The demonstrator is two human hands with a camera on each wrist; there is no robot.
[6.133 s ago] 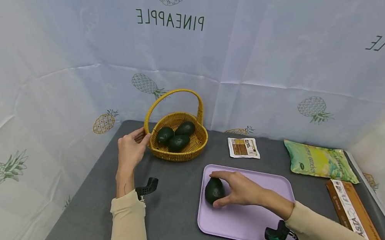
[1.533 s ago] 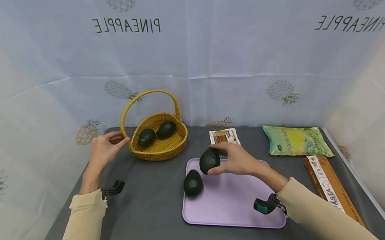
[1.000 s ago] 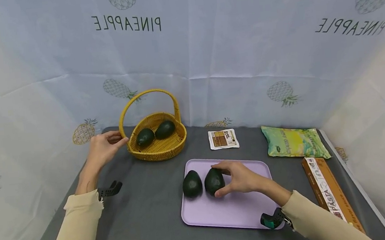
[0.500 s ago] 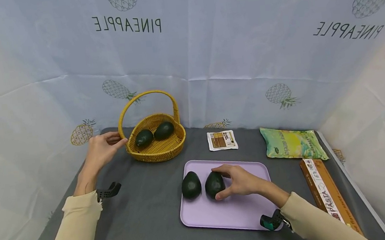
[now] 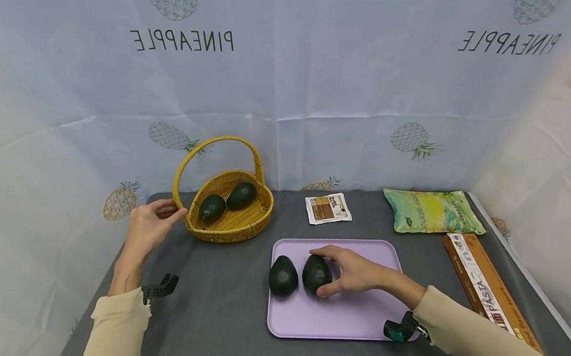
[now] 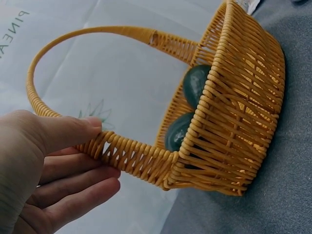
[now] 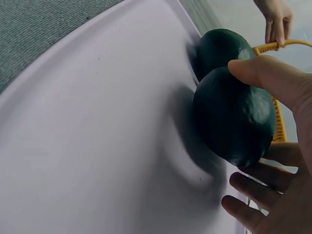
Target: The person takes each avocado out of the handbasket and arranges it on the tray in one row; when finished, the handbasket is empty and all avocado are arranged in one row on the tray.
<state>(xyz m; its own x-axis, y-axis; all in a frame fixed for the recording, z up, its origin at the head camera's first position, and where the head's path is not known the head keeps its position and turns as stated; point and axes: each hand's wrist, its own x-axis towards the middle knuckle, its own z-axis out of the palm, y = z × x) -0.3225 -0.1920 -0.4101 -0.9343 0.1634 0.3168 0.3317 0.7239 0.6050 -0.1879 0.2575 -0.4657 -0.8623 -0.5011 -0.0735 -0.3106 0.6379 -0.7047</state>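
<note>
My left hand (image 5: 148, 228) pinches the base of the handle of a yellow wicker basket (image 5: 234, 233), thumb on one side and fingers on the other. Two dark green avocados (image 5: 212, 207) lie inside the basket, partly hidden by its wall in the left wrist view. On a lilac tray (image 5: 330, 317), my right hand (image 5: 353, 272) spans an avocado (image 5: 315, 273), with the thumb at its near end and fingers at its far end. Another avocado (image 5: 282, 277) lies just left of it at the tray's left side. In the right wrist view the held avocado (image 7: 234, 117) overlaps that one.
Behind the tray lies a small white and brown packet (image 5: 327, 209). A green and yellow bag (image 5: 433, 211) is at the back right, with a brown pasta box (image 5: 492, 290) in front of it. A printed sheet (image 5: 327, 71) hangs behind the grey table (image 5: 217, 322).
From the basket, the right hand has brought an avocado across and lowered it onto the tray beside the first one. The left hand has kept its grip on the basket handle.
</note>
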